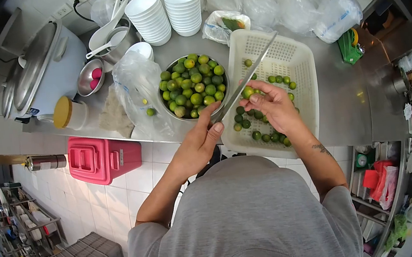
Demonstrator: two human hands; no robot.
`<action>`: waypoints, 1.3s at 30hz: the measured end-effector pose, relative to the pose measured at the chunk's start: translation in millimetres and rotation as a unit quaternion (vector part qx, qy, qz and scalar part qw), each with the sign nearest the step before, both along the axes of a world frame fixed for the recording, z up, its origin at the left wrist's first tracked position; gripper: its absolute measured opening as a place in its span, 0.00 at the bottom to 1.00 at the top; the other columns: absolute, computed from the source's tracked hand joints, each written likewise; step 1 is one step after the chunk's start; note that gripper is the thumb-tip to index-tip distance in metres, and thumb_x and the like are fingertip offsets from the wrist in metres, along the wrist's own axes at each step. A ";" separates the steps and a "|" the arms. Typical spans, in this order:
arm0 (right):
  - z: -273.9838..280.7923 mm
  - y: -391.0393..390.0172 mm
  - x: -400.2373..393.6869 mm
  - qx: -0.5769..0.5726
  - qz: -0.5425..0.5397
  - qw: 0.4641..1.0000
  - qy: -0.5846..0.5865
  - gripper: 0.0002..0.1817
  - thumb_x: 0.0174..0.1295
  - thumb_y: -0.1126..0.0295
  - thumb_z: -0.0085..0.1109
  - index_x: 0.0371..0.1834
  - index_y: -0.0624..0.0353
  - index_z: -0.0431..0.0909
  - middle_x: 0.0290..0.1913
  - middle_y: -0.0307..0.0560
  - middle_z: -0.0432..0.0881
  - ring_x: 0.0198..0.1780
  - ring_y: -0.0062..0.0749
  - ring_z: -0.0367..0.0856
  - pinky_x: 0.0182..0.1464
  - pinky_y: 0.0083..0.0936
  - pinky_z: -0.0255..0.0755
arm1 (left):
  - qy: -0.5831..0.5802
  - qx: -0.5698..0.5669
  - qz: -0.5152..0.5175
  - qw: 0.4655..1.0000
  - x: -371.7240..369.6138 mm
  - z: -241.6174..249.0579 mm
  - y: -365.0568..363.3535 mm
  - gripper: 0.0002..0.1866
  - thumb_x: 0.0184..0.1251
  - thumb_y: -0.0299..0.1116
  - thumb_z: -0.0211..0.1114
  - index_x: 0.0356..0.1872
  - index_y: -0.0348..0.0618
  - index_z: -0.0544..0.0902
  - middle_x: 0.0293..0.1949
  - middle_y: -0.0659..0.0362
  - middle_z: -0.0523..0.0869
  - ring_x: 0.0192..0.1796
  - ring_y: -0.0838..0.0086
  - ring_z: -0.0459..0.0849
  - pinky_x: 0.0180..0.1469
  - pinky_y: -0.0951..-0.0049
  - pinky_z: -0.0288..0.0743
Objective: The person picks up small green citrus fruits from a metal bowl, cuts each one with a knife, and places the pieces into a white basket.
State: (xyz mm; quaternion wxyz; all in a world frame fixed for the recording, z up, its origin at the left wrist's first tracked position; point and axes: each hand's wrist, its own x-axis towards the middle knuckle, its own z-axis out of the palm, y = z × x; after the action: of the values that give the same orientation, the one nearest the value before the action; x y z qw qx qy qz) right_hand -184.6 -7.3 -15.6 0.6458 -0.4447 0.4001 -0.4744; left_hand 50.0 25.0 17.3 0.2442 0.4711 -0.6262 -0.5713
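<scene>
My left hand (202, 141) is wrapped round the handle end of a long knife (251, 71), whose blade slants up and right over the basket. My right hand (273, 100) pinches a green lime (248, 92) beside the blade. Below both is a white perforated basket (300, 60) with several loose limes (266, 138) in it. To its left stands a metal bowl (163, 105) heaped with green and yellowish limes (193, 84). A single lime (150, 111) lies by a clear plastic bag (134, 86).
Behind the bowl stand two stacks of white bowls (147, 20). A large lidded pot (50, 70), a yellow-lidded tub (68, 113) and a small bowl with pink items (90, 77) are at left. A red bin (102, 159) is on the floor. Plastic bags (336, 12) lie at back right.
</scene>
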 end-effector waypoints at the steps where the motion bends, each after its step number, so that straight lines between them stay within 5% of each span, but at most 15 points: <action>1: -3.6 -1.1 1.5 -0.014 -0.003 1.000 0.007 0.18 0.68 0.77 0.57 0.61 0.63 0.75 0.42 0.41 0.82 0.43 0.23 0.82 0.48 0.22 0.76 | 0.000 -0.015 0.001 1.000 -1.4 -2.2 2.2 0.27 0.80 0.45 0.48 0.73 0.44 0.60 0.37 0.56 0.74 0.37 0.73 0.73 0.44 0.74 0.70; 2: -5.6 -2.0 3.3 -0.024 -0.011 1.000 0.009 0.18 0.68 0.77 0.57 0.61 0.64 0.75 0.42 0.41 0.82 0.43 0.23 0.82 0.48 0.22 0.77 | -0.001 -0.030 0.002 1.000 -1.9 -4.1 3.6 0.27 0.80 0.44 0.49 0.73 0.44 0.61 0.33 0.61 0.72 0.33 0.78 0.69 0.39 0.77 0.69; 5: -8.0 -4.1 6.9 -0.046 -0.032 0.998 0.032 0.17 0.68 0.76 0.58 0.60 0.66 0.76 0.42 0.40 0.82 0.40 0.22 0.80 0.45 0.22 0.78 | -0.057 -0.047 -0.030 0.997 0.3 -6.1 4.8 0.28 0.80 0.46 0.47 0.73 0.45 0.58 0.53 0.38 0.78 0.49 0.52 0.82 0.55 0.61 0.73; 8: -6.8 -5.5 8.4 -0.051 -0.045 0.995 0.077 0.15 0.68 0.77 0.58 0.57 0.65 0.78 0.40 0.39 0.82 0.36 0.19 0.78 0.43 0.20 0.77 | -0.058 -0.067 -0.031 0.996 0.0 -9.8 6.7 0.28 0.80 0.46 0.47 0.73 0.45 0.57 0.60 0.36 0.74 0.54 0.47 0.82 0.57 0.57 0.73; 17: -5.3 -2.5 17.9 -0.075 -0.020 0.984 0.160 0.14 0.67 0.81 0.54 0.56 0.65 0.79 0.40 0.39 0.84 0.37 0.17 0.79 0.42 0.18 0.76 | -0.094 -0.172 -0.022 0.980 -8.9 -12.6 5.7 0.28 0.79 0.46 0.45 0.75 0.51 0.55 0.62 0.35 0.71 0.55 0.40 0.79 0.55 0.51 0.75; 20: -7.1 -1.7 20.5 -0.073 -0.017 0.985 0.158 0.14 0.67 0.82 0.55 0.55 0.65 0.79 0.38 0.39 0.83 0.35 0.16 0.78 0.40 0.18 0.76 | -0.113 -0.120 -0.028 0.986 -12.5 -2.5 4.2 0.28 0.80 0.44 0.46 0.75 0.44 0.57 0.68 0.42 0.69 0.63 0.49 0.76 0.64 0.61 0.68; 23: -9.3 0.7 23.0 -0.069 -0.010 0.985 0.158 0.13 0.65 0.81 0.57 0.53 0.65 0.79 0.35 0.39 0.83 0.33 0.16 0.78 0.36 0.17 0.74 | -0.109 -0.127 -0.026 0.986 -14.2 -4.5 4.8 0.28 0.80 0.43 0.45 0.75 0.43 0.58 0.67 0.40 0.69 0.64 0.47 0.74 0.65 0.60 0.67; 26: -12.2 7.1 30.9 -0.054 0.012 0.986 0.155 0.12 0.65 0.80 0.57 0.51 0.67 0.78 0.35 0.41 0.84 0.34 0.18 0.79 0.36 0.18 0.75 | -0.074 -0.172 -0.010 0.982 -16.7 -7.3 2.1 0.27 0.80 0.45 0.45 0.74 0.47 0.57 0.57 0.37 0.74 0.51 0.41 0.80 0.53 0.51 0.75; 35: -9.8 4.8 41.0 -0.031 0.091 0.983 0.153 0.11 0.64 0.79 0.59 0.49 0.68 0.79 0.34 0.41 0.83 0.34 0.20 0.79 0.37 0.22 0.75 | -0.065 -0.114 0.021 0.991 -12.1 -14.9 -1.7 0.22 0.80 0.45 0.46 0.64 0.41 0.61 0.55 0.36 0.76 0.52 0.41 0.80 0.51 0.52 0.74; 39: -3.5 -18.5 51.6 -0.109 0.075 0.964 0.229 0.13 0.62 0.78 0.60 0.51 0.65 0.80 0.34 0.39 0.81 0.33 0.19 0.78 0.38 0.21 0.74 | -0.041 -0.139 0.062 0.988 1.5 -17.6 -7.8 0.23 0.80 0.43 0.48 0.67 0.41 0.61 0.39 0.53 0.78 0.37 0.68 0.78 0.43 0.70 0.73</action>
State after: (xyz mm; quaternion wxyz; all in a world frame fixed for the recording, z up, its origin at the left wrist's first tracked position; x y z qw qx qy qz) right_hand -133.0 -25.8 -19.1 0.5182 -0.6379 0.4487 -0.3511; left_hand 51.5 17.2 -0.3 0.3161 0.4932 -0.6788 -0.4427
